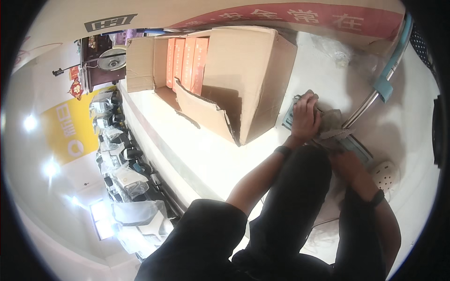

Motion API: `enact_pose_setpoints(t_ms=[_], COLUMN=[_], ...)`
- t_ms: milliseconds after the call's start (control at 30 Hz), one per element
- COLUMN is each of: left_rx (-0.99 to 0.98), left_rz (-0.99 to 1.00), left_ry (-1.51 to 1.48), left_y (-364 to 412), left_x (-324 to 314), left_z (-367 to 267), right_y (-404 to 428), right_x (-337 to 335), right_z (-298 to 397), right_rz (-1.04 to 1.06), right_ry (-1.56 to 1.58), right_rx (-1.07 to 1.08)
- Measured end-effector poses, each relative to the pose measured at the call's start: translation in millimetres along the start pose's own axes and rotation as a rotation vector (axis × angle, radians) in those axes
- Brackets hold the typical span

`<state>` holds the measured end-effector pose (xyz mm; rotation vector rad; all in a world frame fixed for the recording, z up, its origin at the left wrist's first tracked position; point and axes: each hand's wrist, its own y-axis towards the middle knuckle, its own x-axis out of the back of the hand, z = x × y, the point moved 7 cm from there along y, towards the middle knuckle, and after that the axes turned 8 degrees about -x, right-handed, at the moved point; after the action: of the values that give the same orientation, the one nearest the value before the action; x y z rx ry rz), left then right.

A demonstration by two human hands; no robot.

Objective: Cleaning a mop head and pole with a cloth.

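Observation:
A flat mop lies on the pale floor, its teal plate (pixel 355 146) showing on either side of a bunched grey cloth pad (pixel 332 120). Its steel and teal pole (pixel 364 102) rises toward the upper right. My left hand (pixel 305 117) is curled over the left end of the mop head, fingers bent against the plate and pad. My right hand (pixel 346 163) is low beside the plate's other part, in shadow and partly behind my knee (pixel 313 165). Its fingers are too dark to make out.
An opened cardboard carton (pixel 260 73) stands close to my left hand, holding several orange boxes (pixel 190 65). A white perforated clog (pixel 385 177) is near my right hand. Clear plastic wrap (pixel 332 51) lies beyond the mop. Several plastic-covered scooters (pixel 130 181) line the left, near a fan (pixel 112 60).

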<state>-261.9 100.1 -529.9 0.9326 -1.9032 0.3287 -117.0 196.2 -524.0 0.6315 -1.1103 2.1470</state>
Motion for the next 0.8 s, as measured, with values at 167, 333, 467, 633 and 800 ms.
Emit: enact_pose_setpoints(t_ms=[167, 333, 467, 633, 800], left_rx=[-0.068, -0.04, -0.055, -0.062, -0.066], left_rz=[-0.079, -0.034, -0.05, -0.038, -0.046], left_ry=[-0.053, -0.043, -0.034, 0.016, -0.053], left_y=[3.6, 3.4, 4.3, 1.0, 7.7], left_x=[1.0, 4.6, 6.2, 9.9, -2.6], left_z=[-6.8, -6.8, -8.2, -1.5, -15.3], right_y=[-19.6, -5.7, -2.9, 5.6, -15.5], right_x=[10.2, -2.8, -27.7, -20.7, 4.0], right_z=[-5.0, -6.7, -14.3, -5.9, -7.8], right_rz=[-0.314, -0.065, -0.025, -0.046, -0.128], right_ry=[0.277, 0.091, -0.001, 0.025, 0.233], right_rx=[0.018, -0.081, -0.008, -0.009, -0.116])
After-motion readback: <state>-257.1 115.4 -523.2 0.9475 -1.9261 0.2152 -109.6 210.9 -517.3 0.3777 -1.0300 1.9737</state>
